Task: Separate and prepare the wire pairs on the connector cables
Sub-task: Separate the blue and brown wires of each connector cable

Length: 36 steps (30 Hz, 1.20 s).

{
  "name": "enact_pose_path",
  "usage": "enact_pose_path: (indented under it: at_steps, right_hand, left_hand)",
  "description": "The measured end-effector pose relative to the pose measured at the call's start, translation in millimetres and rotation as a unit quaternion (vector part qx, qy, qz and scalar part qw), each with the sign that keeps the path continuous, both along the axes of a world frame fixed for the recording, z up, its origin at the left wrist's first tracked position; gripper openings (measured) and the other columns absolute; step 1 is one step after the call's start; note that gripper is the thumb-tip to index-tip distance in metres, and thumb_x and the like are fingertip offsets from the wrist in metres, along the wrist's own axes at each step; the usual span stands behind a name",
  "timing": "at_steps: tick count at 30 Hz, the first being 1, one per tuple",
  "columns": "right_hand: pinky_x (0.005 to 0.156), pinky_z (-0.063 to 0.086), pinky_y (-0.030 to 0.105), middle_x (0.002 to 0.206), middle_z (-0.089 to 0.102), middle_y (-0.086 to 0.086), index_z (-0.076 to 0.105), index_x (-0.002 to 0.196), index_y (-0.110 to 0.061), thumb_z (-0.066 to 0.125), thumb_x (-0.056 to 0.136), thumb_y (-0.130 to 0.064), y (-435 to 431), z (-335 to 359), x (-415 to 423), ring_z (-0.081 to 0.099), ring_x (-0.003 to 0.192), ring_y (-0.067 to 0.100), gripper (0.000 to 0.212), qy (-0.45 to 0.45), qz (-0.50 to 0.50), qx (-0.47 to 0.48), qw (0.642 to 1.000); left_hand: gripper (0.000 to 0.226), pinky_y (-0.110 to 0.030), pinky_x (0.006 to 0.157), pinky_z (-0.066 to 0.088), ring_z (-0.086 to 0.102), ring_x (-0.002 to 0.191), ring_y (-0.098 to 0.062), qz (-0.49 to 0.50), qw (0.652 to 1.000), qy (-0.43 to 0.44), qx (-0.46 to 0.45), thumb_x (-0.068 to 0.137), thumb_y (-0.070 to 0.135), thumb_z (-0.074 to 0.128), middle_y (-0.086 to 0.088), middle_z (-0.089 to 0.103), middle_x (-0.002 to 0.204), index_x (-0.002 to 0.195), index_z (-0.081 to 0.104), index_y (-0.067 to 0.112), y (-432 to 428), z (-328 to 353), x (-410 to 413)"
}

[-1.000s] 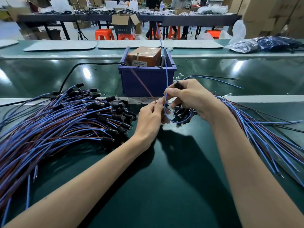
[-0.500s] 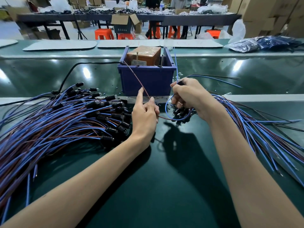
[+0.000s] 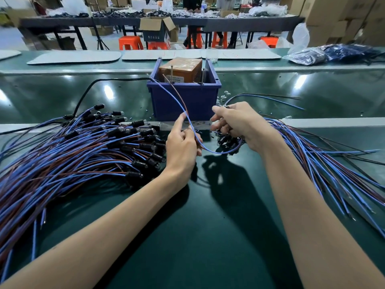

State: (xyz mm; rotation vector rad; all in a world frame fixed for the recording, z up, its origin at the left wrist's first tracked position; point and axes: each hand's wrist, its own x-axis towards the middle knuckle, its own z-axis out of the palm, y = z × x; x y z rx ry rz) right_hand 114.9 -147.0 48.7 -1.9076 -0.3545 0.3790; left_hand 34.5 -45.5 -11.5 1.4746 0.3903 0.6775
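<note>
We find the left hand (image 3: 183, 142) pinching a wire pair (image 3: 179, 103) that rises before the bin (image 3: 187, 97); the right hand (image 3: 239, 124) grips bunched connectors (image 3: 226, 141).

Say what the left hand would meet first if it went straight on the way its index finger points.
Probably the front wall of the blue bin, just beyond the left hand, which holds a blue-and-brown wire pair; depth is uncertain.

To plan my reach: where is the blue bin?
In the head view the blue bin stands at centre, just beyond the left hand and right hand.
</note>
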Motion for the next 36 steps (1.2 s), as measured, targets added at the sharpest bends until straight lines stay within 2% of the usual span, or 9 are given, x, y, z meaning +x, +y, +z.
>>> enact_pose_path:
  at_steps: [4, 8, 14, 16, 19, 24, 28, 31, 36]
  right_hand:
    - [0.049, 0.036, 0.018, 0.060, 0.066, -0.007, 0.070, 0.075, -0.010, 0.065, 0.083, -0.052, 8, 1, -8, 0.048, 0.042, -0.001, 0.043, -0.070, 0.008, -0.036, 0.997]
    - [0.046, 0.035, 0.017, 0.062, 0.063, 0.004, 0.069, 0.076, 0.001, 0.071, 0.081, -0.045, 18, 0, -21, 0.045, 0.052, 0.011, 0.047, -0.149, 0.024, -0.080, 0.985]
    - [0.048, 0.034, 0.015, 0.063, 0.060, 0.005, 0.071, 0.077, -0.001, 0.064, 0.088, -0.023, 18, 5, -24, 0.048, 0.055, 0.011, 0.025, -0.196, 0.002, -0.062, 0.979]
    - [0.046, 0.038, 0.011, 0.060, 0.065, 0.000, 0.070, 0.075, -0.008, 0.061, 0.088, -0.014, 17, 8, -23, 0.048, 0.040, 0.000, 0.017, -0.166, -0.020, 0.000, 0.986]
    - [0.040, 0.038, 0.011, 0.055, 0.065, -0.003, 0.062, 0.083, -0.014, 0.053, 0.092, -0.010, 13, 9, -20, 0.043, 0.029, 0.002, 0.014, -0.165, -0.058, 0.044, 0.984]
    - [0.035, 0.033, 0.012, 0.043, 0.062, -0.004, 0.054, 0.082, -0.009, 0.043, 0.096, -0.013, 10, 7, -13, 0.047, 0.028, 0.008, 0.018, -0.166, -0.100, 0.049, 0.980]
    - [0.033, 0.031, 0.010, 0.051, 0.064, 0.000, 0.043, 0.074, -0.018, 0.037, 0.095, -0.006, 7, 7, -14, 0.058, 0.034, 0.010, 0.025, -0.150, -0.104, 0.075, 0.980]
    - [0.037, 0.036, 0.010, 0.052, 0.065, 0.002, 0.045, 0.070, -0.018, 0.038, 0.095, -0.005, 5, 6, -14, 0.061, 0.037, 0.010, 0.029, -0.164, -0.095, 0.055, 0.980]
    - [0.035, 0.037, 0.011, 0.042, 0.059, -0.005, 0.049, 0.066, -0.012, 0.044, 0.092, -0.006, 7, 3, -11, 0.046, 0.027, 0.007, 0.027, -0.183, -0.074, -0.043, 0.979]
  left_hand:
    - [0.042, -0.019, 0.041, 0.039, 0.042, 0.041, -0.002, 0.003, 1.000, 0.003, 0.023, 0.098, 0.005, 0.042, 0.012, 0.054, 0.047, 0.132, 0.049, 0.029, -2, 1, -1]
    - [0.044, -0.027, 0.052, 0.042, 0.045, 0.048, -0.006, 0.007, 0.998, 0.007, 0.060, 0.096, 0.006, 0.044, 0.013, 0.054, 0.047, 0.107, 0.055, 0.048, -2, 0, -2]
    - [0.043, -0.028, 0.058, 0.048, 0.047, 0.051, -0.006, 0.023, 0.997, 0.004, 0.070, 0.096, 0.005, 0.043, 0.014, 0.055, 0.053, 0.137, 0.049, 0.020, -1, -3, 0]
    - [0.043, -0.019, 0.045, 0.041, 0.043, 0.041, -0.002, 0.022, 0.999, 0.002, 0.046, 0.098, 0.006, 0.041, 0.012, 0.055, 0.052, 0.139, 0.045, 0.019, -1, -2, 0]
    - [0.044, -0.016, 0.040, 0.037, 0.040, 0.036, -0.002, 0.017, 1.000, -0.004, 0.023, 0.100, 0.004, 0.037, 0.007, 0.054, 0.059, 0.142, 0.041, 0.016, 0, -1, 0]
    - [0.043, -0.016, 0.041, 0.038, 0.040, 0.035, -0.003, 0.015, 1.000, -0.003, 0.021, 0.101, 0.004, 0.036, 0.003, 0.054, 0.063, 0.142, 0.041, 0.017, 0, 0, -1]
    - [0.043, -0.016, 0.042, 0.038, 0.041, 0.035, -0.003, 0.015, 1.000, 0.001, 0.018, 0.100, 0.005, 0.036, 0.004, 0.054, 0.064, 0.141, 0.041, 0.017, 0, 0, -1]
    - [0.043, -0.015, 0.042, 0.038, 0.042, 0.035, -0.003, 0.016, 1.000, 0.002, 0.019, 0.100, 0.005, 0.037, 0.004, 0.054, 0.064, 0.141, 0.042, 0.017, 0, 0, -1]
    - [0.043, -0.016, 0.042, 0.039, 0.042, 0.036, -0.003, 0.012, 1.000, 0.007, 0.024, 0.100, 0.006, 0.039, 0.005, 0.055, 0.062, 0.141, 0.041, 0.020, 0, 2, 0]
